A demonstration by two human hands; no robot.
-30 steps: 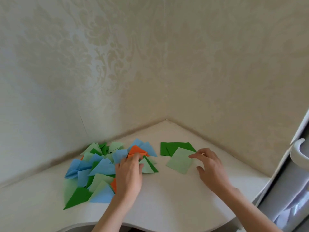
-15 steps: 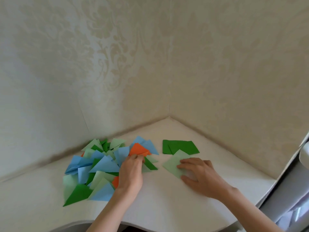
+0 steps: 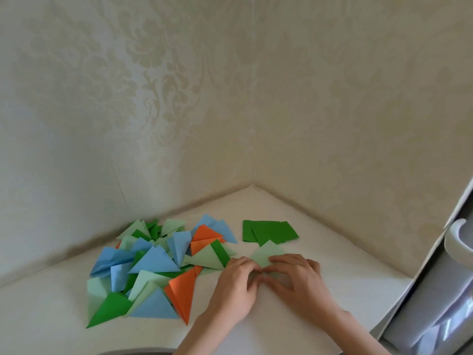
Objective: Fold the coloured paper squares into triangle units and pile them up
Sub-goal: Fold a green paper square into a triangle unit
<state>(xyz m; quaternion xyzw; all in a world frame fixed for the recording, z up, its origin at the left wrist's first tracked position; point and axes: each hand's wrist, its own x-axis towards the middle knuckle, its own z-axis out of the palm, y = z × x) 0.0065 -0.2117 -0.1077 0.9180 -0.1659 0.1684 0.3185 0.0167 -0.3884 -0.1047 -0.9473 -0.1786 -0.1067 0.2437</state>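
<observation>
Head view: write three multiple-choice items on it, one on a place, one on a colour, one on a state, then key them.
1. Where do the dark green squares lie?
A. beyond the hands
B. under the pile
C. on the handle

2. What colour is the sheet being folded?
A. orange
B. blue
C. light green

3. How do the hands meet that sheet?
A. both on it
B. only the left
C. neither

Key: 1 A, they sit farther back on the table. 2 C, pale green shows past the fingertips. 3 A, left hand and right hand both press on it, beside the pile of triangles.
</observation>
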